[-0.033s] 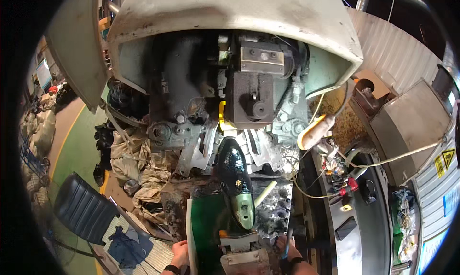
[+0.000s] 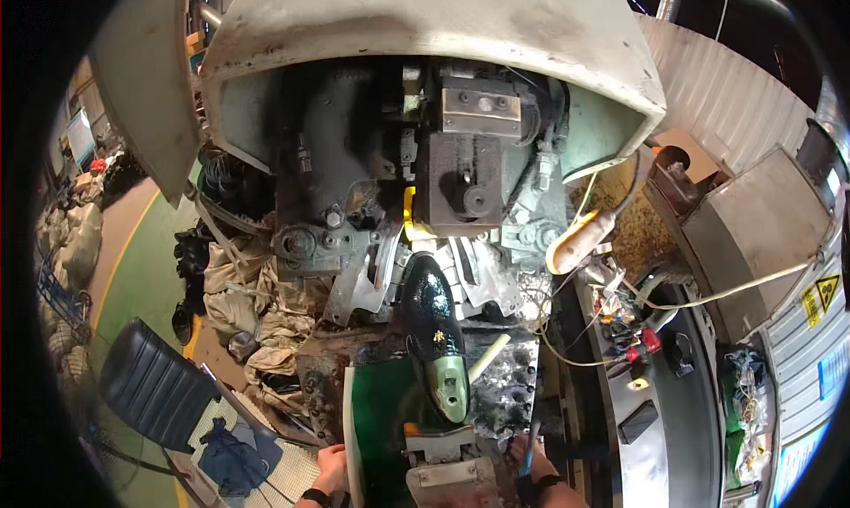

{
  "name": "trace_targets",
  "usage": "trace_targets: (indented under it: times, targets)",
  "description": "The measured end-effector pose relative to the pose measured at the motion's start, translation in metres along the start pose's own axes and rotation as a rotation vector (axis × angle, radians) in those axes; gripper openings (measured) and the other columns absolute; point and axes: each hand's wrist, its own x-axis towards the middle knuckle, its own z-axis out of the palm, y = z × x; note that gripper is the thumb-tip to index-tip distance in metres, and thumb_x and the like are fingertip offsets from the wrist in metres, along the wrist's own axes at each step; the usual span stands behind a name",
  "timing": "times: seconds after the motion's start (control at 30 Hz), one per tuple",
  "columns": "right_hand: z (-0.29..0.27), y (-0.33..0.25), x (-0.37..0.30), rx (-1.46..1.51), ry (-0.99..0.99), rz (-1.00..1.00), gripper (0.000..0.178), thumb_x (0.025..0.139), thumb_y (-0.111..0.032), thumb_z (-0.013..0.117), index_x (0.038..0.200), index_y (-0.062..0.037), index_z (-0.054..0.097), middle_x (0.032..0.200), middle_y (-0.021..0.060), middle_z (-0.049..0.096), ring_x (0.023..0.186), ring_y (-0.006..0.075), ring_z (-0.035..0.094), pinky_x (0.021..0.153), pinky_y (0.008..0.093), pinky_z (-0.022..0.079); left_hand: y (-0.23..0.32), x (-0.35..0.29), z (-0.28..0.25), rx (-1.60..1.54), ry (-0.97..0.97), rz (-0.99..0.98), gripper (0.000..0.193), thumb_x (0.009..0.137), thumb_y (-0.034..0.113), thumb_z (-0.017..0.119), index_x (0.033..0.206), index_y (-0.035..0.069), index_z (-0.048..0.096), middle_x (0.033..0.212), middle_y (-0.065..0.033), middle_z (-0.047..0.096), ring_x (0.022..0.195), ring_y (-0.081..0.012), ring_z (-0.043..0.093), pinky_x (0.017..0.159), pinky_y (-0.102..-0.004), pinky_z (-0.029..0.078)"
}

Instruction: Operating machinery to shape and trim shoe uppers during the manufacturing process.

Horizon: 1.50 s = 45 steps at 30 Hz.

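Observation:
A glossy black shoe upper [image 2: 432,309] with a small gold ornament sits on a pale green shoe last [image 2: 452,391]. Its toe points away from me, in between the metal jaws [image 2: 363,286] of a machine. At the lower left, my left hand [image 2: 332,468] is curled against the pale edge of a dark green panel [image 2: 385,419]; what its fingers hold, if anything, is hidden. My right hand [image 2: 538,464], lower right, is closed around a slim tool with a blue handle [image 2: 528,455]. Both hands are well below the shoe, not touching it.
The machine's pale hood [image 2: 434,16] arches over the dark head [image 2: 460,180]. A lit work lamp [image 2: 580,244] hangs right of the jaws. A pale rod [image 2: 490,357] lies beside the last. Left are cloth bundles [image 2: 239,291] and a black chair [image 2: 159,384]; right, a cluttered bench [image 2: 651,468].

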Motion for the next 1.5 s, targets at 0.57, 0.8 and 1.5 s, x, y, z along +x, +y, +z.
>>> trace_targets:
  times: [0.57, 0.8, 1.5]
  targets:
    - [0.118, -0.298, -0.072, -0.33, -0.109, -0.533, 0.035, 0.091, -0.019, 0.074, 0.109, 0.007, 0.059, 0.098, 0.0149, 0.077, 0.087, 0.0202, 0.073, 0.076, 0.035, 0.057, 0.258, -0.231, 0.144, 0.099, -0.151, 0.976, 0.083, 0.084, 0.022, 0.084, 0.149, -0.002, 0.039, 0.142, -0.0241, 0.055, 0.132, -0.0301, 0.055, 0.111, -0.0414, 0.043]
    - [0.13, -0.319, -0.1, -0.732, 0.152, -0.689, 0.028, 0.088, -0.023, 0.069, 0.105, -0.0009, 0.066, 0.094, 0.0199, 0.074, 0.095, 0.041, 0.07, 0.087, 0.0499, 0.056, 0.237, -0.194, 0.191, 0.428, 0.101, 1.154, 0.123, 0.069, 0.022, 0.09, 0.159, 0.004, 0.009, 0.16, -0.0373, 0.015, 0.152, -0.0477, 0.015, 0.125, -0.0505, 0.02]
    - [0.134, -0.335, -0.114, -0.925, 0.149, -0.671, 0.036, 0.09, -0.038, 0.064, 0.104, -0.0065, 0.075, 0.095, 0.0255, 0.073, 0.094, 0.0425, 0.071, 0.089, 0.0512, 0.055, 0.233, -0.19, 0.196, 0.444, 0.146, 1.159, 0.111, 0.074, 0.018, 0.085, 0.157, 0.001, 0.013, 0.157, -0.0301, 0.026, 0.149, -0.0425, 0.026, 0.123, -0.0466, 0.024]
